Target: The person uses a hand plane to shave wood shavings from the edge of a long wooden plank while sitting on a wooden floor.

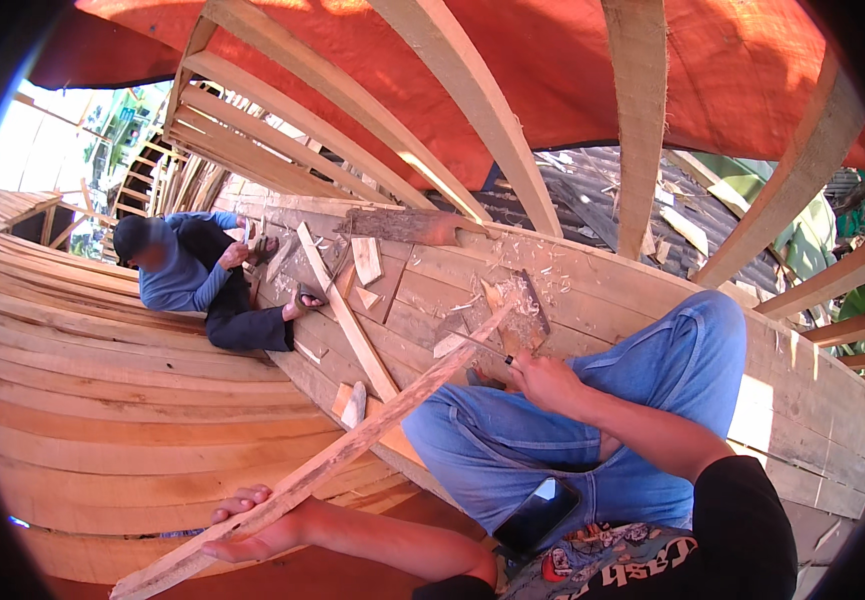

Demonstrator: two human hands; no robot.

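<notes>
A long, rough-edged wooden strip [352,440] runs diagonally from the lower left toward the middle. My left hand [262,525] is wrapped round its near part, with the fingers showing on the far side. Gripped in my right hand [549,383] is a bladed tool with a dark handle [509,360]; its thin metal part reaches left to the strip near the far end. The exact kind of tool is hard to make out. That end of the strip lies over a wooden block [529,312] among pale shavings. A dark phone [537,515] rests on my lap.
Offcuts [366,260] and a narrow board [347,320] lie on the planks [432,280]. At the left a person in a blue top [187,270] sits working with both hands. Curved wooden ribs [642,120] rise ahead under an orange tarp [742,70].
</notes>
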